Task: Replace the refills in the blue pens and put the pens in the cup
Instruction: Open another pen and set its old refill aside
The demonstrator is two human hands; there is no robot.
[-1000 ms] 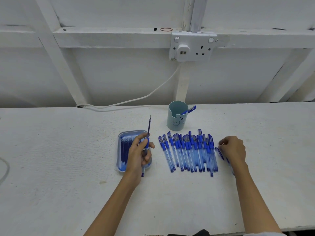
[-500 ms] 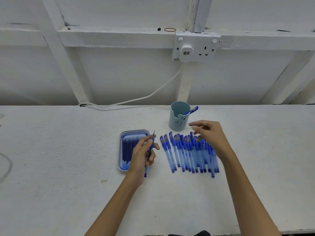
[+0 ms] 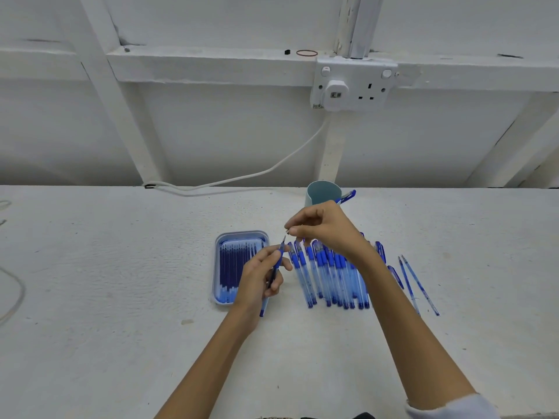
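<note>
still clasps blue pen [image 3: 280, 255] in left grip [image 3: 257, 279]; pinches tiny dark piece [image 3: 287, 232] in right grip [image 3: 328, 229], now shifted off the pen row [image 3: 329, 278] to that pen's tip.

The wide white table [image 3: 121, 297] has a rough, grainy, matt surface, like painted concrete. The row of blue pens [image 3: 329, 276] looks like clear blue-tinted plastic, smooth and a little glossy, with opaque darker grips. The single blue pen [image 3: 280, 256] gripped by the left hand [image 3: 257, 282] is of the same plastic, and its thin grey tip looks like metal. The small dark piece [image 3: 288, 232] pinched by the right hand [image 3: 326, 228] is too small to tell its material. The pale blue rectangular tray [image 3: 216, 267] is smooth and shiny. The grey-green cup [image 3: 320, 193] looks like matt plastic. The white double wall socket [image 3: 363, 83] is glossy plastic. The pale sleeve [image 3: 450, 408] is soft cloth.
</note>
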